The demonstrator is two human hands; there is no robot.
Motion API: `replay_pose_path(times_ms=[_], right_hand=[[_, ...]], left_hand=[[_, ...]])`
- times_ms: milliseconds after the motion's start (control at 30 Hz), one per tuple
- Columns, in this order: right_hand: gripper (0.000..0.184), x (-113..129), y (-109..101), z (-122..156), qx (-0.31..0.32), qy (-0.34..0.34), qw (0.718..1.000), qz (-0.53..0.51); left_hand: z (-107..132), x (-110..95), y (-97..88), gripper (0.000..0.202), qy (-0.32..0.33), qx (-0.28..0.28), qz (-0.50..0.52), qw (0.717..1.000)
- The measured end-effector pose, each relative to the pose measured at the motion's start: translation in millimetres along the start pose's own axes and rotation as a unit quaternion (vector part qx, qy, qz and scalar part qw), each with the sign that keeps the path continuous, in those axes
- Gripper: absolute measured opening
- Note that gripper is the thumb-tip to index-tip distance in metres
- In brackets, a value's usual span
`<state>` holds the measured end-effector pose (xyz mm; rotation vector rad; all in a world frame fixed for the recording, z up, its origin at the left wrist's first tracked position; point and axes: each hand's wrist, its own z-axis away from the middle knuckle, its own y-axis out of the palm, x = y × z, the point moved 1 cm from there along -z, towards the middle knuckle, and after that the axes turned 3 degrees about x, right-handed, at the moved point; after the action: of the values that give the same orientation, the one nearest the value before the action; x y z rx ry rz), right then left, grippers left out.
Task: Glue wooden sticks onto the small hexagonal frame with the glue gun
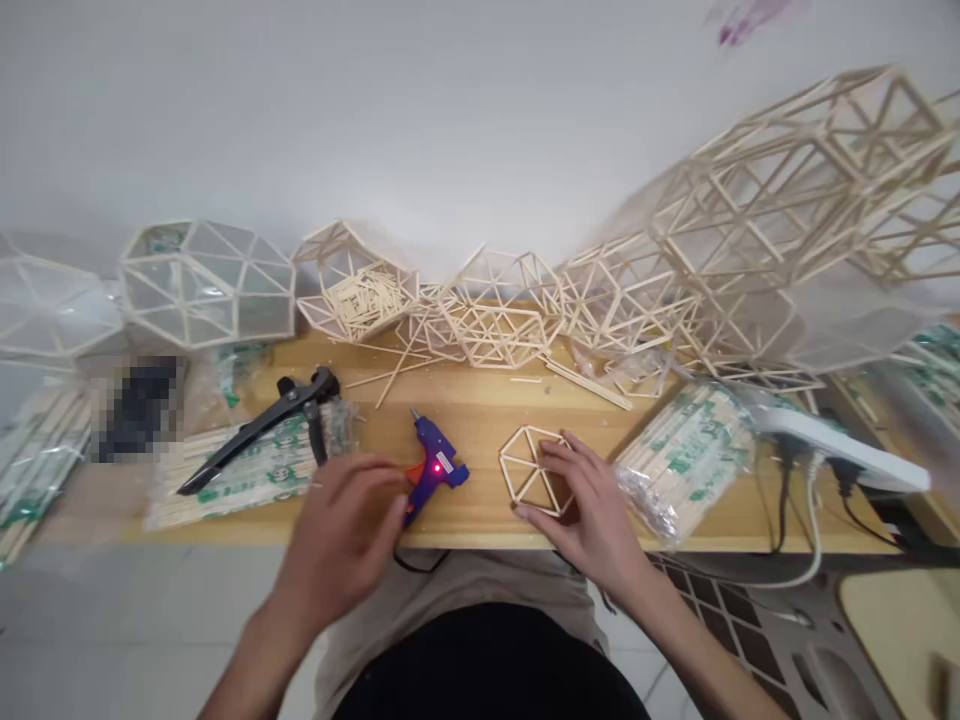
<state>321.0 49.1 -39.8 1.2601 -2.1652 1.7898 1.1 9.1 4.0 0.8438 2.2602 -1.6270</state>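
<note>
A blue hot glue gun (431, 465) with an orange trigger and a red light lies on the wooden table, nozzle pointing away from me. My left hand (341, 535) is beside its handle, fingers curved and thumb apart, slightly blurred; I see nothing held in it. My right hand (589, 505) grips a small hexagonal stick frame (529, 465) with spokes meeting in the middle. The thumb rests at its near edge and the fingers lie over its right side, hiding that part. The frame sits on or just above the tabletop.
Black long-handled pliers (281, 420) lie on a bag of wrapped chopsticks (247, 475) at left. Another chopstick pack (690, 460) and a white power strip (840, 445) with cords are at right. Stick lattice structures (502, 335) line the wall; one holds short stick pieces (364, 300).
</note>
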Motion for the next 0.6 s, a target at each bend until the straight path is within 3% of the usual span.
replay_pose_path(times_ms=[100,200,400,500,600], right_hand=[[0.049,0.8,-2.9,-0.3,-0.012,-0.007,1.000,-0.016],[0.049,2.8,-6.6,0.0,-0.022,-0.018,0.999,-0.027],[0.055,16.1,-12.6,-0.8,-0.056,-0.051,0.997,-0.029],[0.056,29.2,-15.7,-4.2,-0.064,-0.074,0.995,-0.035],[0.060,42.8,-18.1,-6.8,-0.061,-0.082,0.994,-0.040]], left_hand=[[-6.0,-28.5,34.5,0.025,0.031,0.061,-0.029,0.997],[-11.0,-28.0,45.8,0.027,0.044,0.079,-0.082,0.993],[-13.5,-13.0,29.5,0.026,0.033,0.016,-0.115,0.993],[-12.8,-27.4,22.0,0.018,0.019,-0.016,-0.064,0.998],[-13.1,-47.2,24.0,0.014,-0.066,-0.004,0.079,0.995]])
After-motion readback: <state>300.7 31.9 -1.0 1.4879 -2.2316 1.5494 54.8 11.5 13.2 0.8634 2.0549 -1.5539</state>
